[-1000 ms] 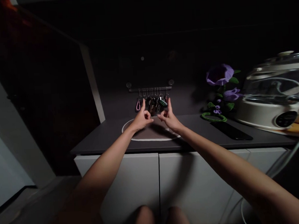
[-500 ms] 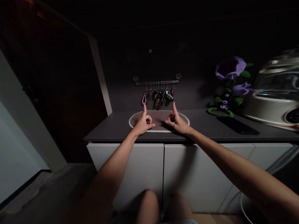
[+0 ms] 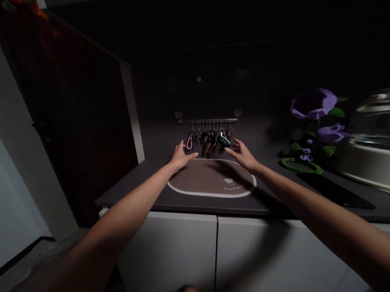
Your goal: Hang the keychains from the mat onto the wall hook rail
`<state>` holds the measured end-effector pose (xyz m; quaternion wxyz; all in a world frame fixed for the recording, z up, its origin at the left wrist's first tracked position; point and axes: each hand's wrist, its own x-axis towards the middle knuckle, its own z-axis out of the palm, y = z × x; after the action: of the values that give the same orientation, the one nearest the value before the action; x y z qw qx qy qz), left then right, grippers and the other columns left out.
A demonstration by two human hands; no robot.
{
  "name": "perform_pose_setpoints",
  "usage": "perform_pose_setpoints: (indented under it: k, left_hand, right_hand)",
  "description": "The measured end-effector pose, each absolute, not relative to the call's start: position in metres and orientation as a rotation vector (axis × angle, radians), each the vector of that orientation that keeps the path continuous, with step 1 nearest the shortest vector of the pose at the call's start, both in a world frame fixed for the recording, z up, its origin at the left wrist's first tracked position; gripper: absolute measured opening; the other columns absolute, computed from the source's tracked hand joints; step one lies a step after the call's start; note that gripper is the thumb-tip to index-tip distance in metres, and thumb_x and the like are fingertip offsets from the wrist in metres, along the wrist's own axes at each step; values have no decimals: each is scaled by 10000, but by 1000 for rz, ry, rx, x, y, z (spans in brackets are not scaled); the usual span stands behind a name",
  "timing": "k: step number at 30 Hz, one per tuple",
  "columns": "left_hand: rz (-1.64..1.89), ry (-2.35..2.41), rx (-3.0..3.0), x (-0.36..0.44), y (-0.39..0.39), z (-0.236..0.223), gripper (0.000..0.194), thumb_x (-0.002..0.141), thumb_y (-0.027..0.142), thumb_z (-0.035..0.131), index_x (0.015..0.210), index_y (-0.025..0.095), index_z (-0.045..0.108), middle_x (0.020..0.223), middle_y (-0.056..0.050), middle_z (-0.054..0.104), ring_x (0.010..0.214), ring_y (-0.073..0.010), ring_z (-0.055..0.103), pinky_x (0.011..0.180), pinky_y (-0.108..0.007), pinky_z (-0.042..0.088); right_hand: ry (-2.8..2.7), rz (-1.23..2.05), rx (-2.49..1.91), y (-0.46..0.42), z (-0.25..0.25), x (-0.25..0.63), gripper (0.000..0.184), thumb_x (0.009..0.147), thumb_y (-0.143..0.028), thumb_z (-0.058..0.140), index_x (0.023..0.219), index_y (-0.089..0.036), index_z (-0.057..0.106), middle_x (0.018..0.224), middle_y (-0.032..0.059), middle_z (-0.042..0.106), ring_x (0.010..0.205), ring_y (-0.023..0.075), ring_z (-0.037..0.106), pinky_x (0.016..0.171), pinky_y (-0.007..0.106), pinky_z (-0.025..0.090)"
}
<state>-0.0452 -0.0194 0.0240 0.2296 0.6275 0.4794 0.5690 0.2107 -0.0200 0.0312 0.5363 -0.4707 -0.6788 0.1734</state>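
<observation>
Several keys (image 3: 210, 144) hang in a row from a slim rail (image 3: 208, 121) on the dark back wall. A pink loop strap (image 3: 189, 142) dangles at the left end, and a dark fob with a green-marked face (image 3: 224, 139) hangs toward the right. My left hand (image 3: 180, 156) is open, thumb spread, close to the pink loop and holding nothing. On the other side my right hand (image 3: 244, 156) is also open and bare, its fingers apart near the fob. Both hands are above the brown oval mat (image 3: 203, 180) with a pale rim. Contact with the hanging things cannot be made out.
Purple fabric flowers (image 3: 316, 103) with a green ring base (image 3: 300, 166) stand at the right. Beside them lie a flat black object (image 3: 339, 192) and a cream appliance (image 3: 377, 163). White cabinet doors (image 3: 168, 249) are below the dark counter (image 3: 124, 185).
My view has moved closer to the counter. Both hands have gone forward toward the hanging keys, and their fingers have changed from curled with one finger raised to spread.
</observation>
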Motion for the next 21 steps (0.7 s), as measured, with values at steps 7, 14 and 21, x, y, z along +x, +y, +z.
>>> perform_pose_setpoints:
  k: [7,14,21]
  left_hand:
    - [1611,1355,1604,-36,55,54,764,438,366,808,1099,154,488,1204,-162,469,1133,-269,432,869,-324,372]
    - [1589,913,1336,2,93,58,397,565,318,761,830,138,527,692,-16,584,613,-109,551,575,-226,437]
    - [1550,753,1100,23,98,54,347,652,394,688,828,198,462,599,66,501,468,-60,495,495,-207,420]
  right_hand:
    - [-1410,497,-1200,63,52,219,890,539,-544,691,1263,-143,365,1232,147,474,1108,236,474,939,350,390]
    - [-1270,545,-1091,95,49,201,668,593,-570,632,1099,-185,427,1010,54,564,902,157,536,827,276,436]
    - [-1161,745,-878,111,43,187,488,691,-633,468,973,-235,449,781,-5,532,699,131,519,638,253,456]
